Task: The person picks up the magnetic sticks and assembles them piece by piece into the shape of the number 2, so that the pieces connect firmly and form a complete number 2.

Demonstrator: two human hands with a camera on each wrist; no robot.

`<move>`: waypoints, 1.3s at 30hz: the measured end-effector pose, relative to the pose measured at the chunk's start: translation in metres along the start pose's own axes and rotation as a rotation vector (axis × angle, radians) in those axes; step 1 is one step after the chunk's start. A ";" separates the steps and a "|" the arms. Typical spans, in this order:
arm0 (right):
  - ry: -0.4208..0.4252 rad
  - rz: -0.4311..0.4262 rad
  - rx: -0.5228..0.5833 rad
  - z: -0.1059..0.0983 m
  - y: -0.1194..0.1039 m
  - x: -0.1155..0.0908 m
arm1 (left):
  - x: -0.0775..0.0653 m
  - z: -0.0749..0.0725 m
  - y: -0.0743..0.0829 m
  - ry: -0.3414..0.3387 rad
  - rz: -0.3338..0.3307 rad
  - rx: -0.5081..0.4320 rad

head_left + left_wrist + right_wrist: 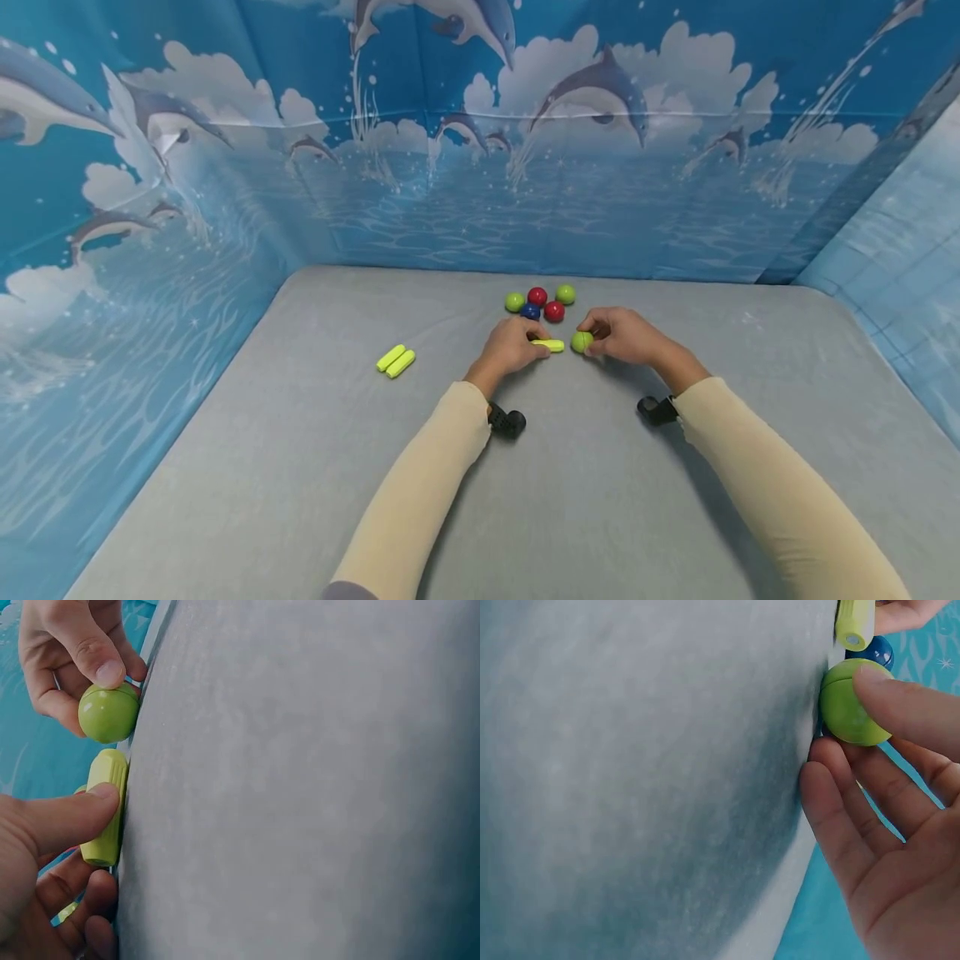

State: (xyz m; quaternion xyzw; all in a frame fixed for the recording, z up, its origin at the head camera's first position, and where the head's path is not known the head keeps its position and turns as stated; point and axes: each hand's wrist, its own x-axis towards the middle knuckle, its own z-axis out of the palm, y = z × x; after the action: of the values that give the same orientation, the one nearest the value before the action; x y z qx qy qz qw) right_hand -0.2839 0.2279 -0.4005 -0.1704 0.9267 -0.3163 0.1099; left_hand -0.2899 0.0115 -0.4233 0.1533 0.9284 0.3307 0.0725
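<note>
My left hand pinches a short yellow ribbed handle between thumb and fingers, low over the grey table. In the left wrist view the thumb lies along the side of this handle. To its right, my right hand grips a green ball with a seam line around it. The right wrist view shows the thumb on the upper side of the ball and fingertips beneath it. A small gap separates the ball from the handle's end.
Behind the hands sit loose balls: two red, a dark blue and two green. Two more yellow handles lie side by side on the left. A blue dolphin-print curtain encloses the table's back and sides.
</note>
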 end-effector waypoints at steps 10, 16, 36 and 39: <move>0.034 -0.011 -0.021 0.003 -0.006 0.003 | -0.001 -0.003 -0.006 0.041 0.024 -0.057; 0.010 -0.015 -0.025 0.002 -0.008 0.006 | 0.000 -0.007 -0.004 0.049 0.022 -0.045; 0.019 -0.010 0.023 0.007 -0.009 0.005 | -0.003 -0.004 0.004 0.064 0.015 0.007; 0.013 -0.003 0.030 0.007 -0.010 0.004 | -0.003 -0.003 0.004 0.066 0.020 0.016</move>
State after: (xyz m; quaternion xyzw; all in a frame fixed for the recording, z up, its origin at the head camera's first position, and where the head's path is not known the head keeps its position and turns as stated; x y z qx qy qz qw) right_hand -0.2833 0.2155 -0.4000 -0.1682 0.9224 -0.3314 0.1056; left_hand -0.2873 0.0112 -0.4183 0.1523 0.9313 0.3289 0.0370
